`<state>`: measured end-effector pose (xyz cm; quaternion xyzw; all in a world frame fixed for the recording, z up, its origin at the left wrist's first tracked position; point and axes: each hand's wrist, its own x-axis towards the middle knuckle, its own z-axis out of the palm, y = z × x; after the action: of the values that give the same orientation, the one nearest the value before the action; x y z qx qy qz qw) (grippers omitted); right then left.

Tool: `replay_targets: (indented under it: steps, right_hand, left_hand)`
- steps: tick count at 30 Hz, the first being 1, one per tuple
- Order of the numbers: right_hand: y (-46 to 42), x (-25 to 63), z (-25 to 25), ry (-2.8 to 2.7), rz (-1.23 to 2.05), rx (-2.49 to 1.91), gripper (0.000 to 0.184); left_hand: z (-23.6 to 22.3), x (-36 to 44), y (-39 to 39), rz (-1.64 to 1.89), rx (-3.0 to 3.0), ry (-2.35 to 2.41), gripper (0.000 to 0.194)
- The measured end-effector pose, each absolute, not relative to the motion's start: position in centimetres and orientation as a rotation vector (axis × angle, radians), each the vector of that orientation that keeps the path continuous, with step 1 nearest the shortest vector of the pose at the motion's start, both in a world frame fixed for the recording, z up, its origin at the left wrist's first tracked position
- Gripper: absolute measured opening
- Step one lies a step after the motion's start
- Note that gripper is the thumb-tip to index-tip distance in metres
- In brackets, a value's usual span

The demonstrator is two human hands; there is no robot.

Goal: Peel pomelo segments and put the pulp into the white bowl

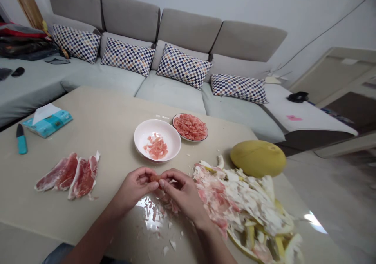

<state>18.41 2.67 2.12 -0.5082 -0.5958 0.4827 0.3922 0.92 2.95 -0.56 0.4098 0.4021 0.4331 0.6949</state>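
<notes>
My left hand (132, 189) and my right hand (183, 191) meet above the table, and their fingertips pinch a small piece of pink pomelo flesh (155, 179) that they largely hide. Scraps of pulp and membrane (152, 213) lie beneath them. Just right of my right hand is a heap of white pomelo pith and peel (241, 201). Ahead, a white bowl (173, 146) holds some pink pulp, and a small plate (179, 135) holds more. Left of my hands lie pink segments in their skins (69, 176). A whole yellow-green pomelo (257, 158) sits beyond the heap.
The beige table (88, 115) also holds a blue tissue pack (47, 121) and a small knife with a teal handle (21, 139) at its left. A grey sofa (173, 91) with checked cushions stands beyond the far edge.
</notes>
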Motion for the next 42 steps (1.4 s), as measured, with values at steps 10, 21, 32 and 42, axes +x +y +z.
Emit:
replay_targets:
  steps: [10,21,32,42]
  right_hand:
    - [2.8,18.6,1.9,-1.363,1.288,-1.271,0.025]
    - [3.5,19.0,0.6,-1.220,1.507,-1.132,0.026]
    - [3.6,19.3,0.7,-1.199,1.560,-1.136,0.026]
    - [4.0,19.1,0.4,-1.017,1.499,-1.089,0.030]
  left_hand:
    - [0.3,0.8,2.8,1.016,0.925,0.876,0.019]
    - [0.3,0.8,3.1,1.057,0.853,0.950,0.030]
    - [0.0,0.8,3.1,1.068,0.980,0.965,0.023]
    - [0.7,0.8,3.1,1.129,0.943,0.922,0.020]
